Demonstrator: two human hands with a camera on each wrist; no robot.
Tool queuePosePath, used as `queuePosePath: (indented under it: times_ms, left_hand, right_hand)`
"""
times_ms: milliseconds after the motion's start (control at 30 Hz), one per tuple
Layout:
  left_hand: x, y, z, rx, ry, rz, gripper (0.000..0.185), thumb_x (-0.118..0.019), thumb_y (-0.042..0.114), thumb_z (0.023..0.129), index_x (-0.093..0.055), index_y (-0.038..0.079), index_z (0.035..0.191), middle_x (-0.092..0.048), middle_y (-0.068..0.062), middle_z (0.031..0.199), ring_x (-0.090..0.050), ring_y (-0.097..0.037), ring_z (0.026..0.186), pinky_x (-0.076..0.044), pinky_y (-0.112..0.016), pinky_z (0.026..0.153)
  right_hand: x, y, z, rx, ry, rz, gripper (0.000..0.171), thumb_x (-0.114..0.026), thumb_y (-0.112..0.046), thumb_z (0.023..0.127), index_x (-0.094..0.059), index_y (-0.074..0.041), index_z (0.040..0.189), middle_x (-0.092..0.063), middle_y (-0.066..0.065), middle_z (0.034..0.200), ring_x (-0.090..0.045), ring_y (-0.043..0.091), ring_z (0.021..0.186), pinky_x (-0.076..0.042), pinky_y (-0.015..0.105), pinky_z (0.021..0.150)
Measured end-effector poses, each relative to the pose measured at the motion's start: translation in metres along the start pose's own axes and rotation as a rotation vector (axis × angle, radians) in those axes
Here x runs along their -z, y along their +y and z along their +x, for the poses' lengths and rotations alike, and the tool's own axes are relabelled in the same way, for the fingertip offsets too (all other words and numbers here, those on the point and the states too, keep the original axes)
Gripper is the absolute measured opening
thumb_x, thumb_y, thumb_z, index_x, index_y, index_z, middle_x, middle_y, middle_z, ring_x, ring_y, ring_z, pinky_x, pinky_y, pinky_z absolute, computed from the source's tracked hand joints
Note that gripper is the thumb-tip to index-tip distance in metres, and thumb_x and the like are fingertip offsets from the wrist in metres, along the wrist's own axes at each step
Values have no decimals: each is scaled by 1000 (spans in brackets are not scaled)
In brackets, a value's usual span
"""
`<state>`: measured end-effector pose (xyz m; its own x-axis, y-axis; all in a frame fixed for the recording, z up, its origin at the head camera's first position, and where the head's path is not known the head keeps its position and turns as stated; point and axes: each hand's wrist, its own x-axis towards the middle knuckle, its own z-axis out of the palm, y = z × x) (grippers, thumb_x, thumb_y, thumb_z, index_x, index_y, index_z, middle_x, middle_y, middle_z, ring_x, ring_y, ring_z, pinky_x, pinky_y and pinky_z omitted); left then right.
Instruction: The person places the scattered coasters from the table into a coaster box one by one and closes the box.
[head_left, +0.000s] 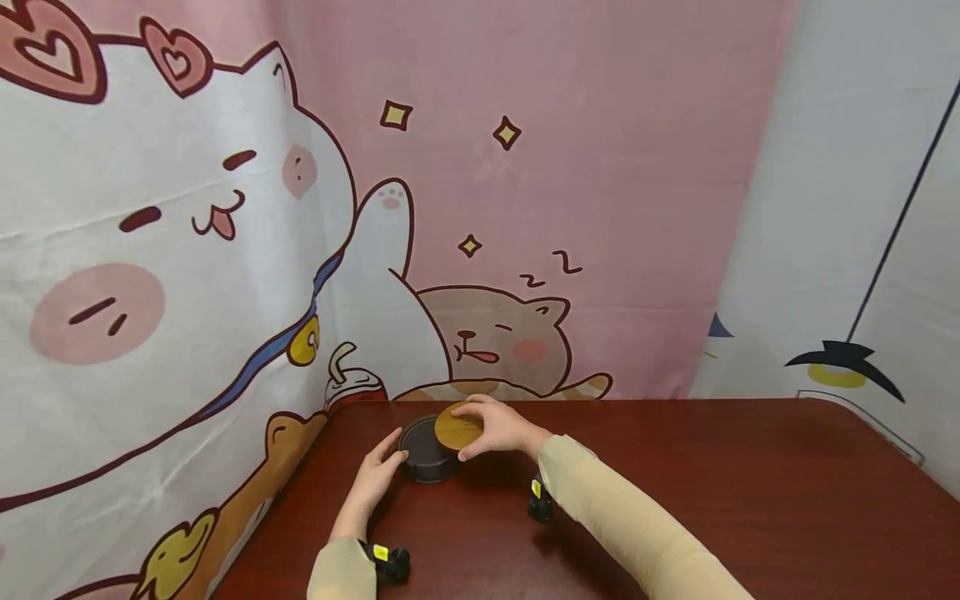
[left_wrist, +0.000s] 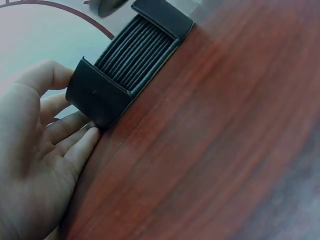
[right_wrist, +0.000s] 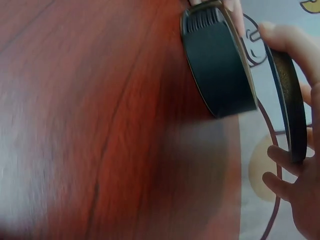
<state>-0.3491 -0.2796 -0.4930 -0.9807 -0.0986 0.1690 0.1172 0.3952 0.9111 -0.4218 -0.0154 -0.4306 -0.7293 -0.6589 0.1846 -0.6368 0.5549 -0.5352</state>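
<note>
Left hand (head_left: 378, 475) steadies holder (head_left: 426, 452) — right hand (head_left: 501, 427) pinches coaster (head_left: 457, 429).

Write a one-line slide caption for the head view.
Right hand holds a round tan coaster over a round black coaster holder steadied by the left hand on a dark red wooden table.

Head view: high, facing forward and down over tabletop (head_left: 675, 500) toward far left corner against cartoon curtain (head_left: 187, 250); moderately far. Left wrist view: very close, low over tabletop, facing left side of black holder (left_wrist: 125, 65) past left hand (left_wrist: 35, 165). Right wrist view: very close, tilted, facing same holder from opposite side. All three share holder and surrounding wood.
</note>
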Motion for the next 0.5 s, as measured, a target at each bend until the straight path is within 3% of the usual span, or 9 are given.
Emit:
queuePosePath:
  times_ms: [233, 500]
  left_hand:
    - [2, 1, 0, -28, 8, 24, 53, -58, 18, 95, -46, 5, 144, -43, -22, 146, -34, -42, 135, -28, -58, 106]
    - [1, 4, 1, 7, 8, 8, 54, -58, 18, 93, -46, 6, 145, -45, -20, 145, -37, -39, 134, -29, -57, 106]
  right_hand:
    - [-17, -12, 14, -3, -24, -25, 80, -81, -51, 64, -59, -23, 135, -39, 13, 148, -41, 27, 132, -38, 44, 103]
    - [-31, -15, 27, -20, -42, -61, 75, -80, -50, 67, -60, -21, 133, -38, 12, 149, -39, 28, 134, -37, 45, 104]
